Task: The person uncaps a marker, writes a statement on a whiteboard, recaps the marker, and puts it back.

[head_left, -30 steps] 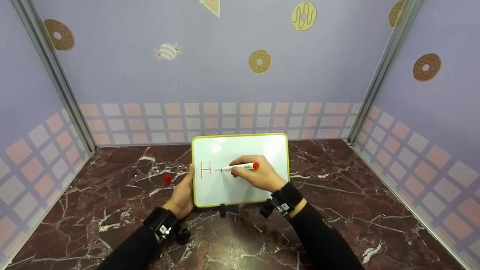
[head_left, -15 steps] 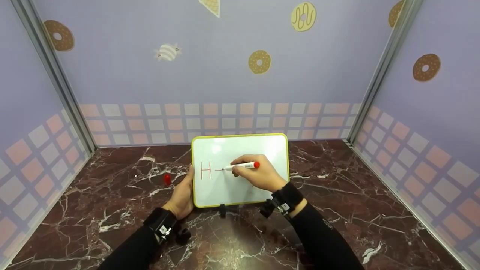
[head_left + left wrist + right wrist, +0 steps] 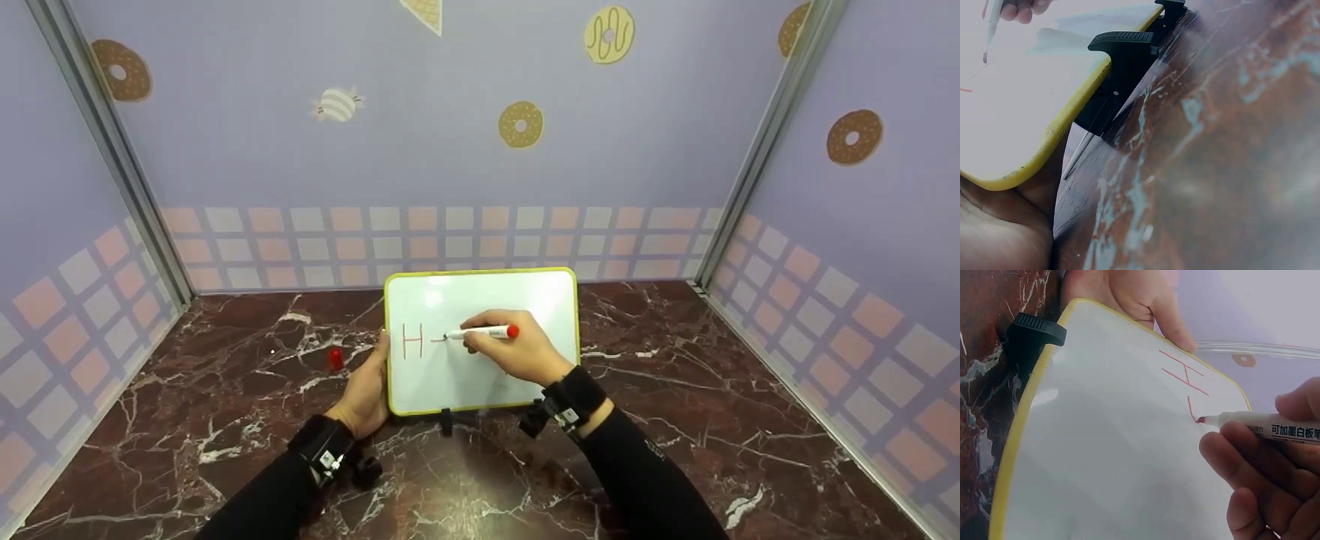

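Note:
A small whiteboard (image 3: 480, 296) with a yellow frame leans back on a black stand (image 3: 1114, 84). My left hand (image 3: 365, 394) grips its left edge, thumb along the side and the other fingers hidden behind. Between thumb and fingers, my right hand (image 3: 525, 351) pinches a white marker (image 3: 491, 332) with a red end, its tip at the board. A red letter H (image 3: 412, 341) stands at the left of the board. Beside it runs a short red stroke (image 3: 1189, 406), bending at the marker tip in the right wrist view.
A red marker cap (image 3: 335, 358) stands on the dark marbled table (image 3: 225, 405), left of the board. Patterned purple walls (image 3: 420, 165) enclose the table at the back and both sides. A black stand clip (image 3: 1033, 332) hooks over the board's lower edge.
The marker tip has moved slightly right, then a little upward, and the red stroke beside the H has grown a bit. My left hand and the board stay put.

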Demonstrator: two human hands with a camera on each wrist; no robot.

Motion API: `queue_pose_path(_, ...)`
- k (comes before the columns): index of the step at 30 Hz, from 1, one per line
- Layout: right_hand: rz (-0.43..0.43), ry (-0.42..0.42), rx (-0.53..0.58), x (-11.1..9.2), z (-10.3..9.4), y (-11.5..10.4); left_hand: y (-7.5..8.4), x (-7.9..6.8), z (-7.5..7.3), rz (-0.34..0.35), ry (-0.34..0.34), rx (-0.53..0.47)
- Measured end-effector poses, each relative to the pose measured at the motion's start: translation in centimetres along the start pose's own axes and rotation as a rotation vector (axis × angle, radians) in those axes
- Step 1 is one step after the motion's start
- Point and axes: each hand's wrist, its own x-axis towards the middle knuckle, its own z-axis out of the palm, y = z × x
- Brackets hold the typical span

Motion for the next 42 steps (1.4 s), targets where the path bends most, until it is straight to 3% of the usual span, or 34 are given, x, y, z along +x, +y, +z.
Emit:
queue_pose_path(28,-0.023,-0.046,0.046,-0.3,0.9,-0.1,-0.1,0.1,0.0,-0.003,-0.008,0.0)
queue_pose_path(36,-0.025,-0.042,0.055,-0.3,1.2,0.1,-0.1,0.1,0.0,0.003,-0.043,0.002)
queue_pose_path(42,-0.019,-0.049,0.052,-0.3,1.1,-0.1,-0.1,0.1,0.1,0.002,-0.023,-0.001)
